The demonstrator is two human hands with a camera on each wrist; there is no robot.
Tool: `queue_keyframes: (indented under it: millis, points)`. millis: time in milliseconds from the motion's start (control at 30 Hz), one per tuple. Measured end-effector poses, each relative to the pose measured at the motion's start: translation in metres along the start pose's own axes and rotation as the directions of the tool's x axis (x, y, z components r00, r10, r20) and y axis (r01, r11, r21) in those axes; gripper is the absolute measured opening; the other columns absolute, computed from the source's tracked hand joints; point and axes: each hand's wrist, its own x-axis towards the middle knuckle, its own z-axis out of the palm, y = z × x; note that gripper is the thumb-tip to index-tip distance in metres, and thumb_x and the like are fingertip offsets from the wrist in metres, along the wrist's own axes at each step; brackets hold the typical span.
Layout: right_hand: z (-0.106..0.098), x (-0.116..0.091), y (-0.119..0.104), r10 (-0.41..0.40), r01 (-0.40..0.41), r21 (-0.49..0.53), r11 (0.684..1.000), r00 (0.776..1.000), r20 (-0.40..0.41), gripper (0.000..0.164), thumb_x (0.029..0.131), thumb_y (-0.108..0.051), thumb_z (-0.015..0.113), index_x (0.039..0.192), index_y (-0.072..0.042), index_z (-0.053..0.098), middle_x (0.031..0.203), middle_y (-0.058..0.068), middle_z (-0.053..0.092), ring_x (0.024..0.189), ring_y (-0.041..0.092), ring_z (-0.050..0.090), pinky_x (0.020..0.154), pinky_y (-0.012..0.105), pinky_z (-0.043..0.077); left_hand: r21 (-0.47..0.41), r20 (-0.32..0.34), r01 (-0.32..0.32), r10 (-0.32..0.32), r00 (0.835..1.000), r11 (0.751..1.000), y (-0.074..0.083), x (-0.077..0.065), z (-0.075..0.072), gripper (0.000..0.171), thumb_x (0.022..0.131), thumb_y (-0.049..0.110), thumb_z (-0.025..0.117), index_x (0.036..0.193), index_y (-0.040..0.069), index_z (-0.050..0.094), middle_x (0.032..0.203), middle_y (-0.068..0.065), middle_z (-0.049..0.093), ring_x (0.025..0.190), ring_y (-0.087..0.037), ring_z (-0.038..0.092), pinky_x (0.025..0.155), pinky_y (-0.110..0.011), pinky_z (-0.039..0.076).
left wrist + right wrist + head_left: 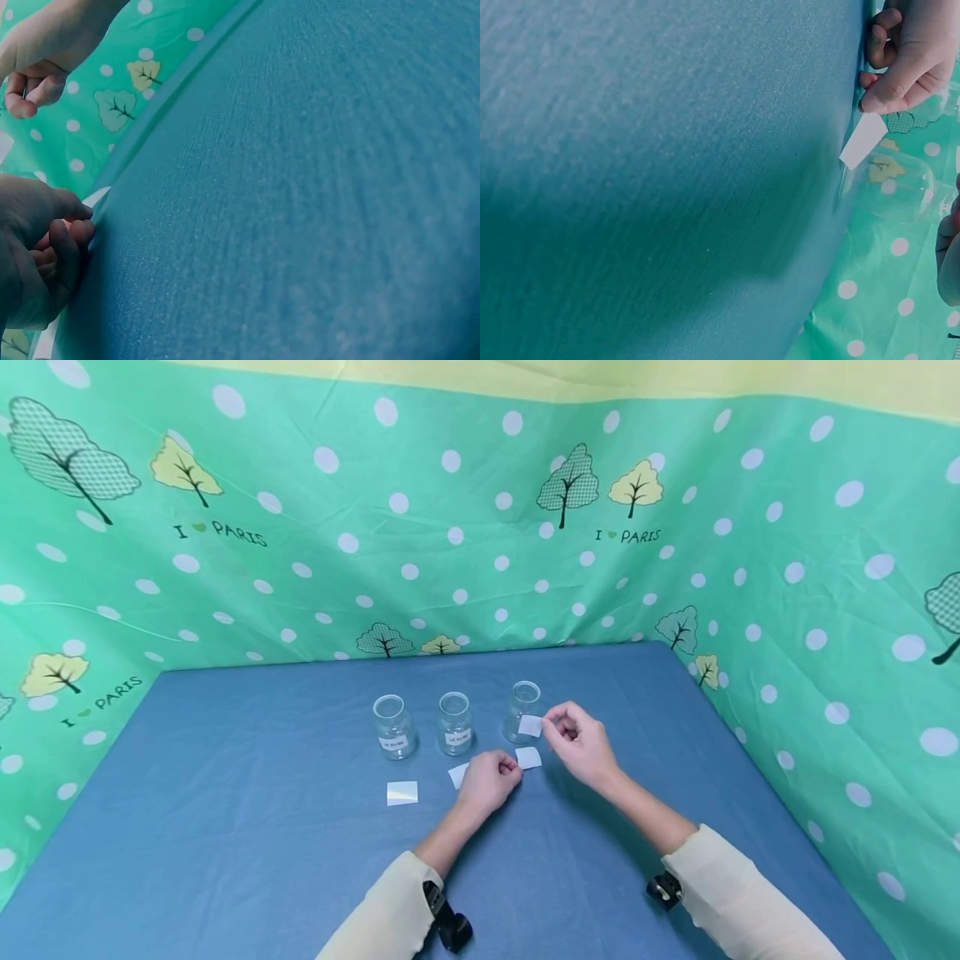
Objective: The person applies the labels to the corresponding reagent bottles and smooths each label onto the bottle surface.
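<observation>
My right hand (581, 743) pinches a small white label (531, 726) between thumb and fingers, in front of the rightmost glass jar (525, 693). Lower down, the fingertips of my left hand (489, 781) pinch the corner of a square white paper piece (528, 758). In the right wrist view that paper (864, 141) slants from the left fingertips toward the cloth. The middle jar (454, 722) and the left jar (392, 727) each bear a white label with dark print. All the jars stand upright and lidless.
Another white paper piece (402, 792) lies before the left jar. A further white piece (458, 775) is partly hidden behind my left hand. Blue cloth (255, 827) covers the table, and a green dotted curtain (420, 527) hangs along its back and sides.
</observation>
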Motion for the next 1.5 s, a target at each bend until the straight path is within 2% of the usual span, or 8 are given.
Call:
queue_keyframes:
  millis: [267,500,733,967,1500]
  points:
    - [-0.004,-0.002,-0.032,-0.036,0.036,-0.013,0.999,0.999,0.007,0.005,0.088,0.001,0.058,0.088,0.006,0.056,0.055,0.01,0.054,0.044,0.001,0.041,0.041,0.02,0.035,0.011,0.01,-0.014,0.014,1.0,1.0,0.0,0.001,0.0,0.01,0.081,0.018,0.067,0.078,0.009,0.069,0.069,0.0,0.065,0.063,-0.008,0.055,0.062,-0.023,0.046]
    - [-0.004,-0.001,-0.035,-0.02,0.02,-0.007,1.0,1.0,0.005,0.006,0.089,-0.001,0.058,0.088,0.005,0.058,0.055,0.011,0.055,0.045,0.001,0.041,0.042,0.02,0.035,0.0,0.006,-0.035,0.035,0.999,0.999,-0.002,0.001,0.001,0.015,0.082,0.022,0.069,0.074,0.01,0.068,0.063,0.002,0.062,0.055,-0.005,0.049,0.056,-0.02,0.042]
    - [-0.004,-0.002,-0.035,-0.026,0.027,-0.015,1.0,1.0,0.008,0.006,0.089,-0.001,0.058,0.089,0.005,0.057,0.056,0.013,0.055,0.045,0.0,0.04,0.042,0.019,0.034,-0.004,0.012,-0.055,0.055,0.998,0.998,-0.001,0.0,-0.001,0.005,0.075,0.012,0.063,0.075,0.009,0.067,0.066,0.001,0.063,0.059,-0.005,0.052,0.059,-0.02,0.043]
    - [-0.003,-0.002,-0.034,-0.03,0.03,-0.017,0.999,1.0,0.009,0.005,0.089,0.0,0.058,0.089,0.005,0.058,0.056,0.013,0.055,0.045,0.001,0.041,0.042,0.02,0.035,0.007,0.026,-0.054,0.054,0.998,0.999,-0.003,0.001,-0.001,0.004,0.072,0.012,0.063,0.074,0.009,0.066,0.064,0.002,0.061,0.058,-0.003,0.049,0.057,-0.018,0.042]
    - [-0.004,-0.001,-0.034,-0.016,0.017,-0.017,1.0,1.0,0.016,0.009,0.09,-0.003,0.058,0.089,0.005,0.058,0.055,0.012,0.055,0.044,0.0,0.041,0.041,0.02,0.036,-0.001,0.02,-0.063,0.063,0.998,0.998,-0.001,0.001,-0.002,0.007,0.075,0.014,0.066,0.072,0.008,0.066,0.064,0.001,0.063,0.056,-0.004,0.051,0.056,-0.019,0.042]
